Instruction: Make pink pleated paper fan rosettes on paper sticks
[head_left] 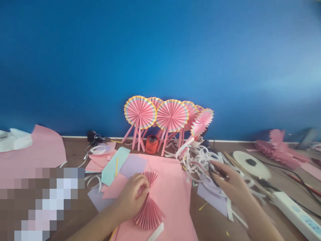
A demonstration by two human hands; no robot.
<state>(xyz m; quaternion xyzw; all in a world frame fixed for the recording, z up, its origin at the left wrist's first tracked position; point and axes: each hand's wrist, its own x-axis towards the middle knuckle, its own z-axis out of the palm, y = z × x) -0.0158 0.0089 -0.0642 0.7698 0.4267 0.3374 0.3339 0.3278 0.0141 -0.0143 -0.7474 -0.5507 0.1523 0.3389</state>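
Bright blue wall (150, 50) fills the upper half of the frame, above a cluttered brown table (75, 214). At lower centre, the left hand (131, 194) pinches the narrow waist of a pleated pink paper piece (149, 214), its folds fanning out above and below the fingers, over a large pink sheet (175, 187). Right of centre, the right hand (229, 179) has bent fingers at a dark curved object (213, 175), too blurred to identify; whether they grip it, I cannot tell. Curled white paper strips (200, 155) tangle just beside that hand. Left of centre lie a lilac sheet (134, 164) and a mint sheet (110, 172). Mid-frame, round pleated rosettes (140, 112) with yellow edges stand on pink sticks (134, 137) before the wall, near an orange-red round object (151, 149). Lower right holds a white power strip (296, 211); more pleated pink paper (278, 149) lies at middle right. Pixelation hides the lower left corner.
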